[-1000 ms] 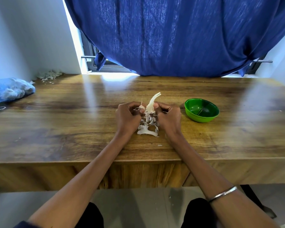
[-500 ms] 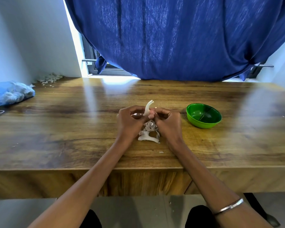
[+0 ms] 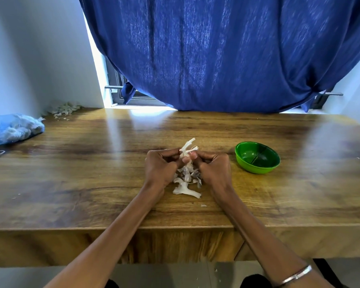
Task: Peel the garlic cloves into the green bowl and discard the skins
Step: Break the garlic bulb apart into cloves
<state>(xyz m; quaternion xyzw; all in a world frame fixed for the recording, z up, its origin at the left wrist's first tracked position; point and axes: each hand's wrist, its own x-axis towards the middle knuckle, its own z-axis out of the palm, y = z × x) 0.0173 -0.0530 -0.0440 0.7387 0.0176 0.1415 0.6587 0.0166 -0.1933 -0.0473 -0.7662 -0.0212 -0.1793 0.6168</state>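
Between the two hands, just above mid-table, sits the garlic clove (image 3: 186, 156), pinched from both sides with a papery tuft of skin flaring up and away from the fingertips. Left hand (image 3: 161, 169) grips it with curled fingers, right hand (image 3: 211, 169) does the same, knuckles almost meeting, so the pair are together and clamped on the one clove. By the look of it this is a feather-light thing: the skin dry, brittle and liable to tear in flakes, the clove underneath likely firm but slick once bare, so a nail-edge pinch at the loose tip seems the place to pull from, with the other hand steadying the body. Right below the hands lies the heap of peeled skins (image 3: 187, 185), ragged white strips resting on the wooden table (image 3: 92, 173). Off to the right, near but apart, the green bowl (image 3: 257, 157) stands upright; I see no cloves inside it. Far left, a blue mesh bag (image 3: 13, 128) of bulbs, and behind it by the wall a further scatter of husks (image 3: 63, 109).
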